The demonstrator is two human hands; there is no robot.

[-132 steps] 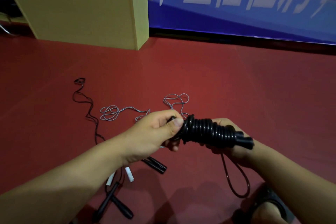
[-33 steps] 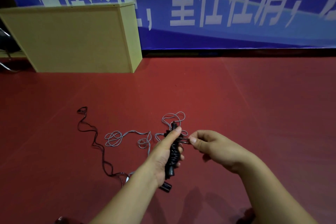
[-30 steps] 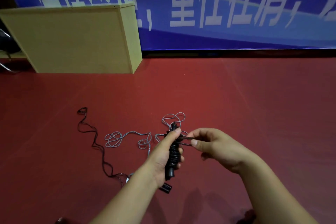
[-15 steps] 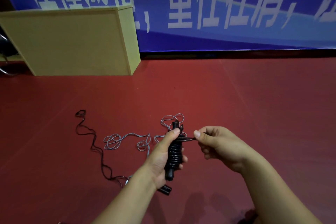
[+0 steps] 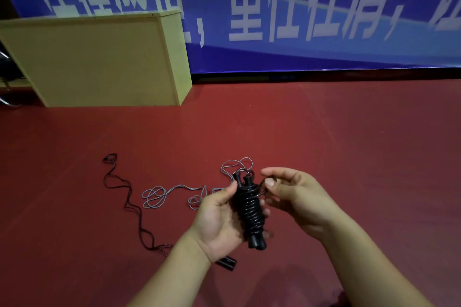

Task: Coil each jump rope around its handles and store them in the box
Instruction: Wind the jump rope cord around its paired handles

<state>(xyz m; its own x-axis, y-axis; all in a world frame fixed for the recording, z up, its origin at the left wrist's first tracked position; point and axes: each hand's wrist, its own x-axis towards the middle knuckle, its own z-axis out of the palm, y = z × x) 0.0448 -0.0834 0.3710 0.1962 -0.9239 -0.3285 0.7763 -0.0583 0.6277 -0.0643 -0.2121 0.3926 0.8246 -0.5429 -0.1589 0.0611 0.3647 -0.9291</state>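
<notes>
On the red floor (image 5: 324,144) at the left, a thin dark rope (image 5: 129,204) trails toward a grey rope (image 5: 159,194) lying in loose loops. The left hand (image 5: 219,219) grips the coiled black jump rope (image 5: 249,209) (wound tightly round both handles, held upright above the floor). The right hand (image 5: 294,194) pinches the rope's loose end beside the coil's top. The wooden box (image 5: 99,57) stands far back, by the blue banner (image 5: 324,20).
</notes>
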